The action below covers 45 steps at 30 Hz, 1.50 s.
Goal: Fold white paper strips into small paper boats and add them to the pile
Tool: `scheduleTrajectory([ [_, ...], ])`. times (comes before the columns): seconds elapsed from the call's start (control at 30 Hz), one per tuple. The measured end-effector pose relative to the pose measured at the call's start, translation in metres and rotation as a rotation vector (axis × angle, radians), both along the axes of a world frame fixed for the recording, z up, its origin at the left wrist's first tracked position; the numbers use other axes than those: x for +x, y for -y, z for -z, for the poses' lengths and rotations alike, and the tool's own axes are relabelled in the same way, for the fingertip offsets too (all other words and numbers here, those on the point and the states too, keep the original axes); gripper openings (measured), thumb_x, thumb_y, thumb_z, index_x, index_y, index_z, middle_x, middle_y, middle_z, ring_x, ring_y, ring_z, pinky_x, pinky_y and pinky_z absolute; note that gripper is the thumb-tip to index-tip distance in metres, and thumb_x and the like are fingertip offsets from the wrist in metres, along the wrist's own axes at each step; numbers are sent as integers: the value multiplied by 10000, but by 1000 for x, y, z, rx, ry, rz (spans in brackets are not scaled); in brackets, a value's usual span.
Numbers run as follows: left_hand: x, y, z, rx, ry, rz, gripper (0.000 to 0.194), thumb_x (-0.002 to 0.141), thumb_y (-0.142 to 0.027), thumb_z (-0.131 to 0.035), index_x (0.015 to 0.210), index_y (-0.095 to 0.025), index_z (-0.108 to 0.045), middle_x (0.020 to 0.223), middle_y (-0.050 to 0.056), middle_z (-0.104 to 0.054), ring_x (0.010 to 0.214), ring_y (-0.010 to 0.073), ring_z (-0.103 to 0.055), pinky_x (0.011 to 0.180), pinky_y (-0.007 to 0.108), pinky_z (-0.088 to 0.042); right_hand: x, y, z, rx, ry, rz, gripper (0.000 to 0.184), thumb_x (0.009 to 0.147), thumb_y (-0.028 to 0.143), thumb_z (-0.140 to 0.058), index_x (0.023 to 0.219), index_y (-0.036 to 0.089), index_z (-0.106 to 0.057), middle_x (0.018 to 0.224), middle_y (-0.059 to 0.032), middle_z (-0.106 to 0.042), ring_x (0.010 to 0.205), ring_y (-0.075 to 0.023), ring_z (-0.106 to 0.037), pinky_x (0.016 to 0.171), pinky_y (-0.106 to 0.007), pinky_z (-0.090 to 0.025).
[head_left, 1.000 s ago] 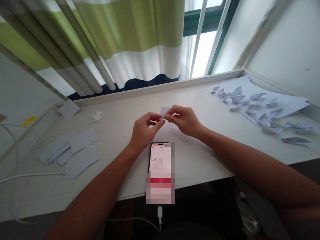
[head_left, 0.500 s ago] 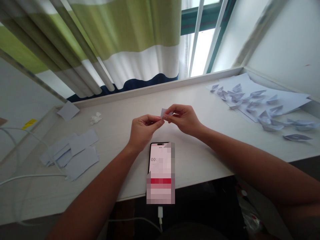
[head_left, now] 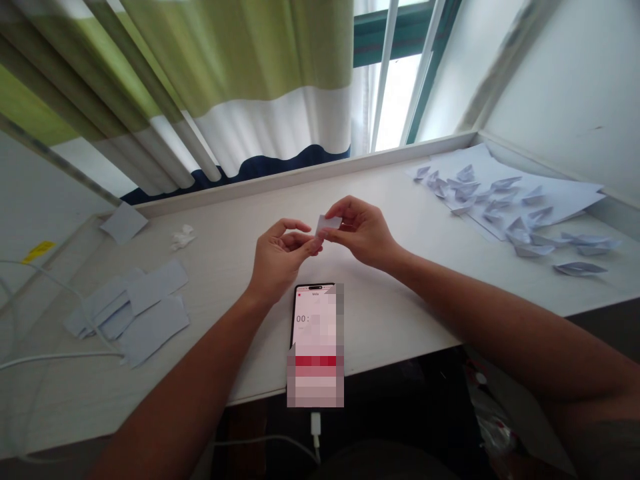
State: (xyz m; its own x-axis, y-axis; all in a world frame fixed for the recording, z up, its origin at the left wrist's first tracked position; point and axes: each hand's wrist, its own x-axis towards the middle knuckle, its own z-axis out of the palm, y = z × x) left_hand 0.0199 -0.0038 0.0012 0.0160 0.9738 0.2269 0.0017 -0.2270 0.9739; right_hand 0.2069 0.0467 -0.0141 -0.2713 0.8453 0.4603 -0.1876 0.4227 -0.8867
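A small folded piece of white paper (head_left: 329, 223) is held up over the middle of the desk. My right hand (head_left: 363, 230) pinches it between thumb and fingers from the right side. At its lower left corner, my left hand (head_left: 284, 252) grips the paper with thumb and a fingertip, its index finger raised away from it. The fingers hide part of the paper, so its exact fold cannot be made out. Just below the hands lies a phone (head_left: 317, 320) with a timer on its partly blurred screen.
Several folded paper boats (head_left: 520, 230) stand at the right, some on white sheets (head_left: 565, 180). Loose paper pieces (head_left: 156, 331) lie at the left beside a white cable (head_left: 60, 359). Behind them are a crumpled paper (head_left: 183, 237) and a square sheet (head_left: 124, 223).
My left index finger has lifted off the paper, and more of the paper now shows between the hands. The whole view has shifted slightly.
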Motion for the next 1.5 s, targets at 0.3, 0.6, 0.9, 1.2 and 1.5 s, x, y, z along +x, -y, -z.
scheduleTrajectory([
  [0.3,2,5,-1,5,-140,69,308,884,-442,-888,1020,-168,-852,939,108,-860,859,248,-826,773,376,-668,0,-1,1,1,19,28,480,773,503,-961,987,223,-635,728,29,-703,658,-166,-694,614,-326,-569],
  [0.6,4,6,-1,-68,-169,148,283,935,-452,-824,969,-172,-851,922,120,-858,857,247,-819,773,378,-659,2,0,-2,6,95,63,441,802,529,-935,966,214,-673,679,25,-684,600,-159,-661,516,-301,-499],
  [0.9,-1,-2,4,-137,5,141,304,907,-483,-849,914,-181,-811,922,112,-854,857,227,-816,744,335,-608,4,-2,-2,-108,53,-45,516,896,693,-805,901,181,-741,816,-37,-757,717,-152,-716,703,-326,-631],
  [1.2,-4,-2,6,-196,20,246,322,930,-512,-823,936,-190,-819,988,118,-857,894,227,-813,782,347,-598,5,0,-5,-76,132,-129,518,860,679,-847,783,179,-736,761,-32,-753,722,-151,-686,713,-319,-590],
  [1.5,-5,-2,3,-179,-85,232,350,921,-523,-821,966,-176,-807,1000,109,-860,882,226,-807,771,336,-580,7,1,-4,-114,137,-127,479,885,617,-847,741,175,-732,729,-30,-742,699,-146,-665,678,-297,-539],
])
